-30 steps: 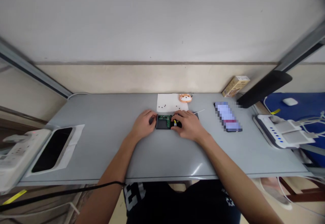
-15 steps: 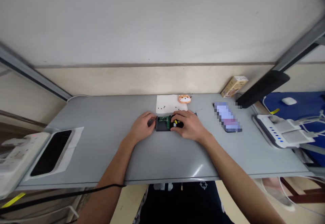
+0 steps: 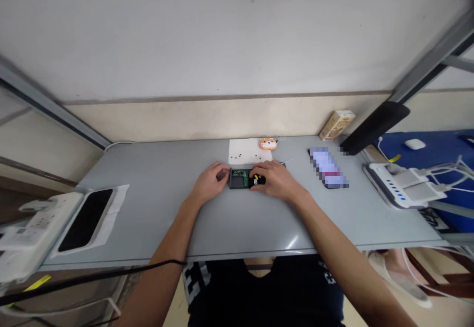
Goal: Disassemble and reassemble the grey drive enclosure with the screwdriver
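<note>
An opened black electronic device (image 3: 237, 183) with a green circuit board lies on the grey desk in front of me. My right hand (image 3: 277, 179) is closed over its right part, thumb at the near side and fingers at the far side, hiding much of that end. Yellow and silver details show beside the thumb. At the device's left end, my left hand (image 3: 211, 183) pinches a small dark piece (image 3: 221, 174), its fingertips close against the casing. Just behind lies a white sheet (image 3: 244, 150) with several tiny dark screws on it.
An orange animal-faced case (image 3: 267, 143) sits on the sheet's far right corner. Rightward are a lit phone (image 3: 329, 168), a small carton (image 3: 336, 125), a black cylinder-like object (image 3: 374, 128) and a charging station (image 3: 403, 186). At left are a dark-screened phone (image 3: 86, 220) and a power strip (image 3: 46, 223).
The camera view has shifted slightly. Both hands keep nearly the same place on the device, with the left hand still pinching the dark piece.
</note>
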